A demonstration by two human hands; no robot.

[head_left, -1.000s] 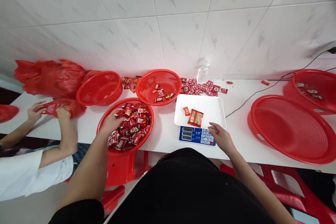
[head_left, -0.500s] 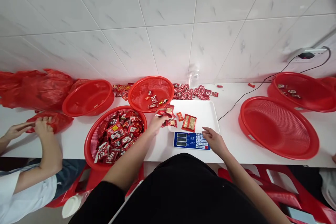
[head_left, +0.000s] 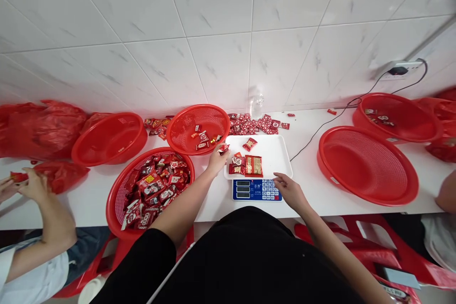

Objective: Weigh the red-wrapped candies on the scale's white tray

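My left hand [head_left: 218, 159] is closed on a small red candy packet [head_left: 223, 148] over the left edge of the white weighing tray [head_left: 280, 156]. On that tray lie a larger red-and-gold packet [head_left: 254, 166], several small red packets [head_left: 236, 165] close against its left side, and a single red packet [head_left: 250, 144] farther back. My right hand [head_left: 289, 191] holds nothing and has its fingers apart, beside the right end of the scale's blue keypad panel [head_left: 257, 190]. The digits on the scale's displays are too small to read.
Left of the scale stands a basket heaped with red packets [head_left: 112, 199]; behind it is a basket with few sweets [head_left: 198, 107]. Loose candies [head_left: 245, 124] and a clear bottle [head_left: 257, 104] line the wall. Red basins [head_left: 366, 166] stand right, near a black cable [head_left: 322, 126]. A co-worker's hands [head_left: 33, 185] are left.
Small packets have left my left hand and now lie on the tray, one near its back edge. My left hand has moved up, still holding a packet. My right hand stays by the keypad.
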